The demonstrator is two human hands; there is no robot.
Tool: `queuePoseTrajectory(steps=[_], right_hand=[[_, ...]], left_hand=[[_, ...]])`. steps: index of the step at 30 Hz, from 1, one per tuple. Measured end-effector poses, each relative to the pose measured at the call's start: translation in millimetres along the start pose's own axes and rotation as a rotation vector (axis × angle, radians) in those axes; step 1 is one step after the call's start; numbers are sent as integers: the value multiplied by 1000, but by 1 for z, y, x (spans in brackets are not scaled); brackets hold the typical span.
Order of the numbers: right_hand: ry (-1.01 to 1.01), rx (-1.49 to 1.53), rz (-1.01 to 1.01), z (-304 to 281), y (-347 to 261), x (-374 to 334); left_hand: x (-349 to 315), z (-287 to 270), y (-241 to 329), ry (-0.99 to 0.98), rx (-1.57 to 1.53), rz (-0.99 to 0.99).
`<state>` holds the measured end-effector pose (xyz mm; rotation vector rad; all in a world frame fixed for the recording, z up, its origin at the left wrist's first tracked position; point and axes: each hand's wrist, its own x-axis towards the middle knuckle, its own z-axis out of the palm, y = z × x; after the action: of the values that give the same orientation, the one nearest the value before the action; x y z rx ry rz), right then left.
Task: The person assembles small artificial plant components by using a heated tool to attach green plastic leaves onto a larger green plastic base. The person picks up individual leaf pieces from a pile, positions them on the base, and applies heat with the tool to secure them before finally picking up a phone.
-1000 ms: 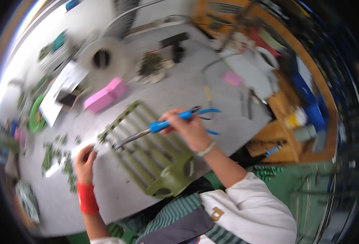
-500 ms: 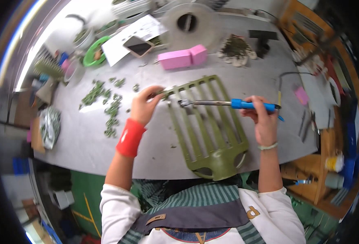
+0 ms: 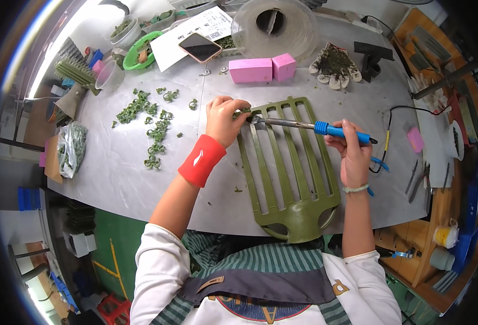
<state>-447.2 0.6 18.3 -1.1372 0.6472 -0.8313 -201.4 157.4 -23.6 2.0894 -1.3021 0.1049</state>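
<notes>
A green slatted wax-like piece (image 3: 296, 215) with long parallel bars lies on the table in front of me. My left hand (image 3: 227, 118) is at its far left corner, fingers pinching a small dark green piece (image 3: 241, 112) there, mostly hidden by the fingers. From the right, my right hand (image 3: 351, 151) grips the blue handle of what looks like a soldering iron (image 3: 290, 123). Its metal shaft points left across the bars, and the tip meets that same corner beside my left fingertips.
Small curly green pieces (image 3: 158, 132) lie scattered to the left. Pink blocks (image 3: 250, 70), a phone (image 3: 200, 47) on printed paper (image 3: 166, 51) and a soiled glove (image 3: 336, 65) are farther back. A black cable (image 3: 389, 130) and hand tools (image 3: 412, 176) lie at the right.
The view has shifted, so most things appear a little lower or farther right. My left hand and the iron's tip remain together at the corner; the grips look unchanged.
</notes>
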Motion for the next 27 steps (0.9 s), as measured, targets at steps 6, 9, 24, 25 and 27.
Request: queuePoseTrajectory(steps=[6, 9, 24, 25, 27], right_hand=[[-18, 3, -16, 4, 3, 6], [30, -114, -63, 1, -15, 0], [72, -115, -2, -26, -30, -18], [77, -133, 5, -30, -31, -17], [59, -153, 3, -31, -36, -18]], left_hand=[[4, 6, -6, 1, 37, 56], [3, 7, -8, -1, 55, 72], [-57, -133, -153, 396, -78, -488], [-77, -155, -172, 431, -15, -511], [-121, -198, -217, 513, 168, -543]])
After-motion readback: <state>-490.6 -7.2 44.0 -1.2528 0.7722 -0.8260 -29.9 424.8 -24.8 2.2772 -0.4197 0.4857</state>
